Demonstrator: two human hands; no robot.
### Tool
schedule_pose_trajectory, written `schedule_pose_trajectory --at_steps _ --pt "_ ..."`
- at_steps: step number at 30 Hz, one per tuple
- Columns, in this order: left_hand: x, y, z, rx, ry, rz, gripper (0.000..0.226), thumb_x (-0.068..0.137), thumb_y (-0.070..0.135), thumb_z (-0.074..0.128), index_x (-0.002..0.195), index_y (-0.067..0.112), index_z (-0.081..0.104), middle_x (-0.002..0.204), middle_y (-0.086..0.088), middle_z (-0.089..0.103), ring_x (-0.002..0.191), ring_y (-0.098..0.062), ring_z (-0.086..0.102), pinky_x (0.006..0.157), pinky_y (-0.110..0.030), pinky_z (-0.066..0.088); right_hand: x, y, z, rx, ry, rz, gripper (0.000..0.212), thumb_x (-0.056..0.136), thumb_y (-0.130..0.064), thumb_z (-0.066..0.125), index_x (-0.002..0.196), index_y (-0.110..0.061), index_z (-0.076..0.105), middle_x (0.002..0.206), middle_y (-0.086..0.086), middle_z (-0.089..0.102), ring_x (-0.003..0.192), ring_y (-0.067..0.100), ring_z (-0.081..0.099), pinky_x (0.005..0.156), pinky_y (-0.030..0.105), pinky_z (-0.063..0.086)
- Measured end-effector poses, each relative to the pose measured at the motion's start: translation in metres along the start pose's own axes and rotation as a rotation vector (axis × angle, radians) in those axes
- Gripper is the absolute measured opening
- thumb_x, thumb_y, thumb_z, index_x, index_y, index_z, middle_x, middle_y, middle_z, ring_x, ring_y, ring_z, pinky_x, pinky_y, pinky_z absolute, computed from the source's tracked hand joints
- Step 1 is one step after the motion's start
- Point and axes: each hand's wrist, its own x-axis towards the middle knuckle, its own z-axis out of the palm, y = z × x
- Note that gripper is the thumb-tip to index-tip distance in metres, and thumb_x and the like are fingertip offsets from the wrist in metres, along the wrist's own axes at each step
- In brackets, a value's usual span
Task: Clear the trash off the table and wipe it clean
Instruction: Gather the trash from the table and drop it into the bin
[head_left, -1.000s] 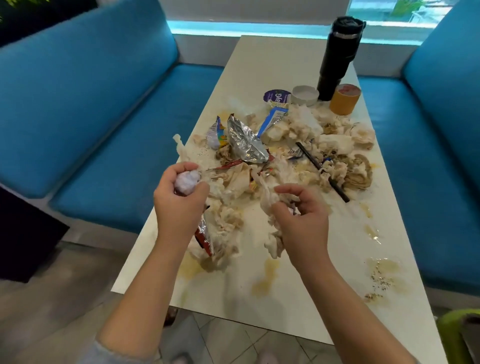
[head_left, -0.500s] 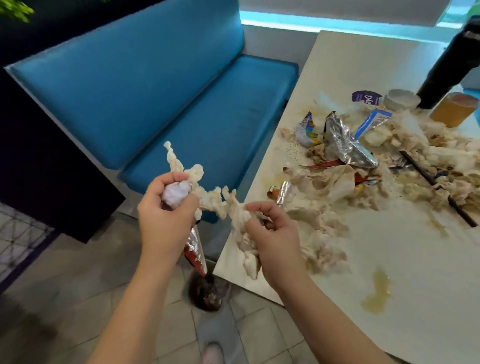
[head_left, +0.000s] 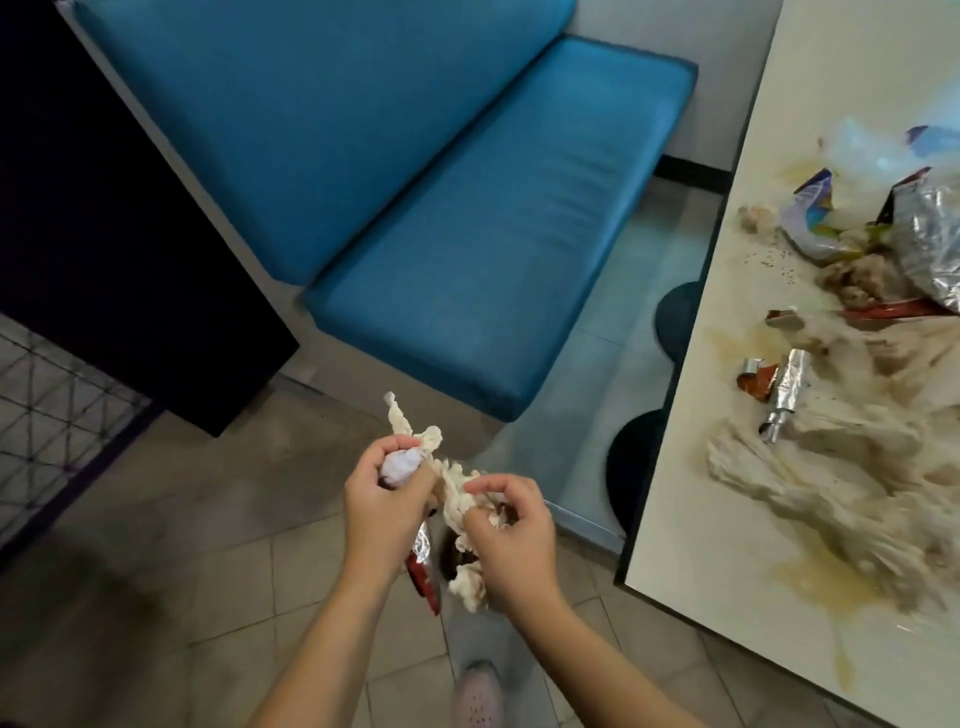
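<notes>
Trash I gathered has swung off the table and over the floor: my left hand clenches tissue and wrapper, my right hand clutches napkins. Plenty remains.

so the bench at 12 is plain teal-blue, table at 3 is cream w/ yellow-brown stains. the table napkins are off-white going tan. foil wrapper silver, small wrapper blue/yellow. at 6: white wad, off-white held napkins, red+silver wrapper, pink shoe. floor grey-beige tiles, panel at 10 black.
</notes>
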Motion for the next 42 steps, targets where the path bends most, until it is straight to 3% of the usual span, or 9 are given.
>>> schedule_pose_trajectory --at_steps 6,11,15,21,25,30,33,37,42 --pt "0.047 -0.110 0.025 0.006 -0.014 -0.231 0.024 0.078 -0.003 0.061 0.086 0.019 0.063 0.076 -0.004 0.064 0.059 -0.015 0.055 0.059 -0.032 0.049 0.060 0.103 0.011 -0.097 0.120 0.195 0.020 0.059 -0.021 0.063 0.075 -0.033 0.069 0.089 0.002 0.067 0.078 0.016 0.063 0.072 0.033 0.054" --pt "0.070 -0.223 0.051 0.081 0.024 -0.395 0.017 0.077 0.006 0.068 0.083 0.021 0.063 0.085 -0.005 0.068 0.078 -0.022 0.063 0.075 -0.036 0.053 0.104 0.204 0.012 -0.016 0.199 0.411 0.017 0.074 0.003 0.065 0.075 -0.013 0.069 0.075 0.013 0.070 0.067 0.021 0.061 0.065 0.034 0.052" --pt "0.085 -0.297 0.071 0.067 0.087 -0.581 0.008 0.077 0.010 0.066 0.078 0.017 0.063 0.081 -0.009 0.067 0.074 -0.023 0.062 0.070 -0.034 0.054 0.135 0.287 0.005 0.046 0.246 0.624 0.013 0.077 0.009 0.062 0.081 -0.001 0.069 0.076 0.022 0.068 0.070 0.028 0.061 0.073 0.043 0.053" --pt "0.116 -0.377 0.086 -0.024 -0.053 -0.818 0.012 0.085 0.012 0.063 0.094 0.009 0.055 0.087 -0.012 0.064 0.078 -0.023 0.061 0.074 -0.030 0.049 0.168 0.359 0.015 -0.004 0.207 0.729 0.013 0.084 0.005 0.058 0.090 -0.001 0.067 0.081 0.017 0.066 0.070 0.025 0.059 0.066 0.031 0.049" --pt "0.143 -0.419 0.089 0.016 -0.226 -0.989 0.081 0.074 0.055 0.070 0.137 0.014 0.041 0.129 -0.013 0.055 0.110 -0.033 0.056 0.094 -0.046 0.047 0.184 0.390 0.024 -0.074 0.152 0.782 0.013 0.090 -0.013 0.059 0.100 -0.007 0.064 0.088 0.010 0.066 0.077 0.022 0.061 0.063 0.029 0.049" --pt "0.151 -0.442 0.092 0.082 -0.364 -0.950 0.095 0.074 0.071 0.057 0.148 0.023 0.022 0.149 -0.008 0.036 0.133 -0.032 0.039 0.107 -0.049 0.032 0.208 0.469 0.015 -0.116 -0.039 0.824 0.087 0.062 -0.074 0.061 0.129 -0.018 0.055 0.115 0.006 0.067 0.103 0.028 0.064 0.098 0.046 0.048" --pt "0.143 -0.441 0.088 0.191 -0.328 -0.861 0.075 0.084 0.058 0.056 0.143 0.016 0.036 0.135 -0.009 0.052 0.118 -0.026 0.053 0.100 -0.039 0.044 0.190 0.420 0.020 -0.176 -0.089 0.833 0.075 0.079 -0.065 0.057 0.136 -0.017 0.049 0.125 0.008 0.061 0.111 0.028 0.060 0.102 0.046 0.045" --pt "0.132 -0.411 0.073 0.250 -0.282 -0.746 0.044 0.091 0.037 0.057 0.120 0.003 0.056 0.116 -0.013 0.063 0.085 -0.015 0.059 0.056 -0.012 0.047 0.165 0.368 0.028 -0.218 -0.016 0.653 0.051 0.093 -0.033 0.058 0.137 -0.009 0.047 0.132 0.011 0.055 0.119 0.024 0.053 0.105 0.038 0.042" --pt "0.114 -0.337 0.057 0.373 -0.206 -0.607 0.028 0.086 0.028 0.063 0.103 0.005 0.066 0.095 -0.008 0.069 0.087 -0.021 0.062 0.074 -0.029 0.048 0.125 0.286 0.047 -0.338 0.046 0.363 0.037 0.089 -0.016 0.063 0.125 -0.014 0.056 0.124 0.004 0.050 0.098 0.009 0.049 0.076 0.005 0.043"
